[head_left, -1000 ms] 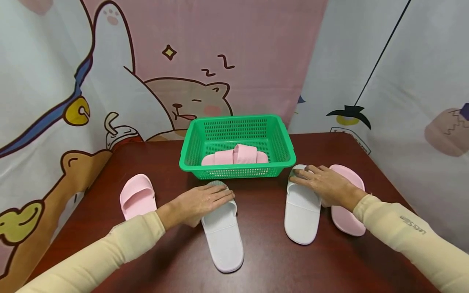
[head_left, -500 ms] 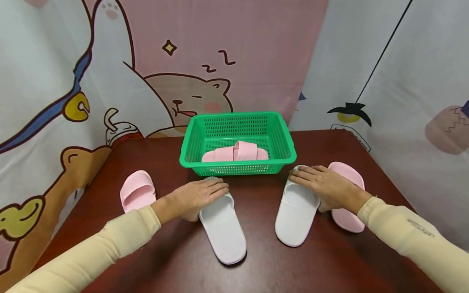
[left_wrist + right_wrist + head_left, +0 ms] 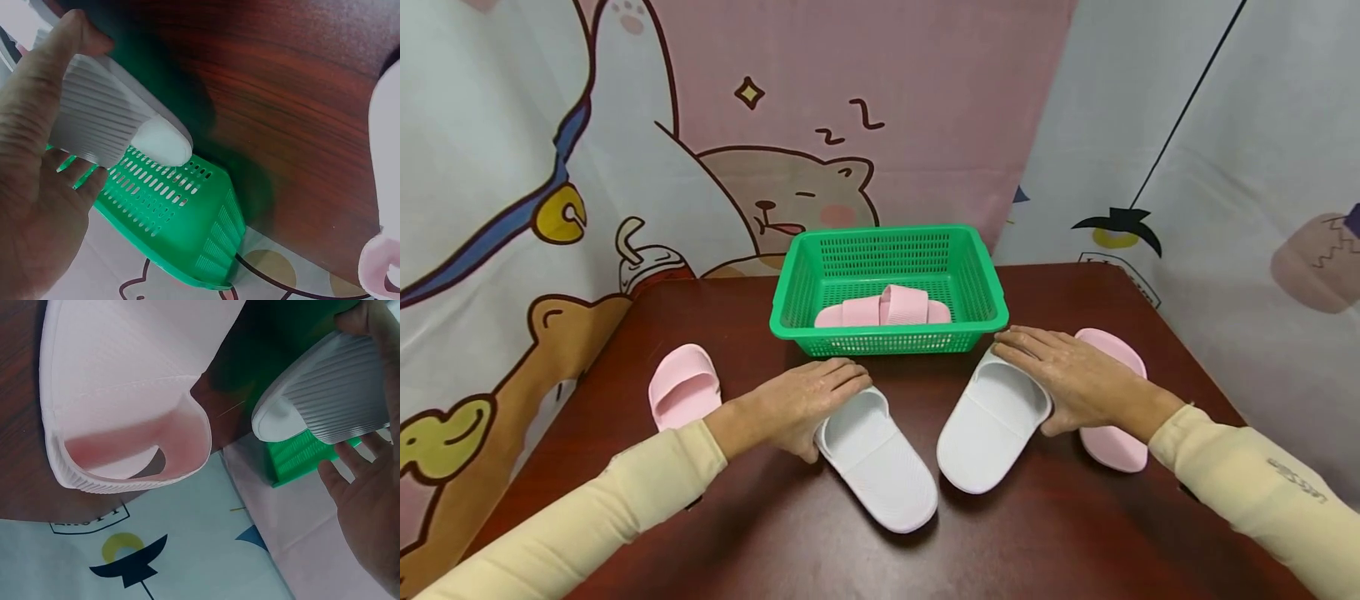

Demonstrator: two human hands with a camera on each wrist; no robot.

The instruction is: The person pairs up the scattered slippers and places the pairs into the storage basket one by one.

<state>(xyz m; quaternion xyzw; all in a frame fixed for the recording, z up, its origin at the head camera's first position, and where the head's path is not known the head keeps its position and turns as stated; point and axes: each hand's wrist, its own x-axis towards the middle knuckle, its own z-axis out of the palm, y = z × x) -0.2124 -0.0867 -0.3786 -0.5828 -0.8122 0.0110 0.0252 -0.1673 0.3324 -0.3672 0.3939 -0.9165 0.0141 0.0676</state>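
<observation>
Clasping toe ends, thumb one side, fingers the other: left hand (image 3: 801, 406) on left white slipper (image 3: 883, 475), right hand (image 3: 1071, 379) on right white slipper (image 3: 985, 429). Both on near side of green basket (image 3: 887, 343), toes pointing away and splayed outward, long axes slanting into a V, heels close but not touching

In the head view, the left hand (image 3: 808, 400) hides some of a white slipper (image 3: 883, 467), the left sleeve (image 3: 625, 496) some of a pink slipper (image 3: 681, 372). Words (image 3: 1296, 481) on the right sleeve (image 3: 1232, 458) look blurry.
</observation>
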